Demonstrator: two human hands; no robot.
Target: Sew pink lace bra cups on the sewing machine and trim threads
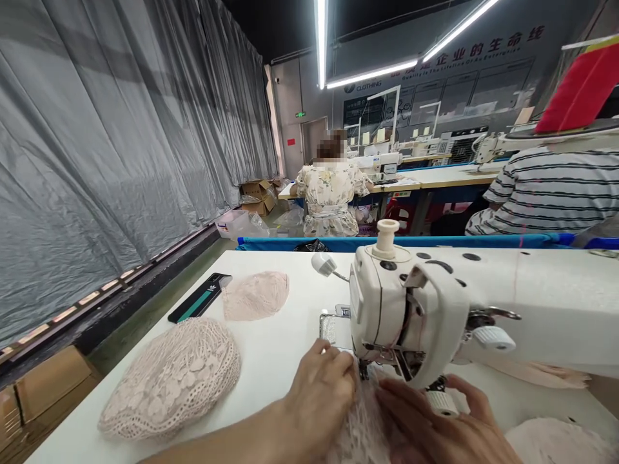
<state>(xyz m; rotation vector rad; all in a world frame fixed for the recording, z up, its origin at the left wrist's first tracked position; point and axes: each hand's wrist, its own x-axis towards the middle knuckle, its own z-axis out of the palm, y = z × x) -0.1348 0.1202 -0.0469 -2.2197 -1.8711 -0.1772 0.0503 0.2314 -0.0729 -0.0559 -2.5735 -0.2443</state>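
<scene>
Lace (363, 422) touches left hand (324, 385), curled; right hand (438, 422), spread.

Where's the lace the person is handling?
In the head view, the lace lies low, right of centre, between left hand and right hand, at the sewing machine.

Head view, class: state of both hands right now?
Left hand: laid against the lace fabric; grip cannot be told.
Right hand: at the same fabric's other side; grip cannot be told.

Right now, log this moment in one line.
left hand: on lace | right hand: on lace | lace: between hands, far end at sewing machine | table, left side: lace bundle
</scene>
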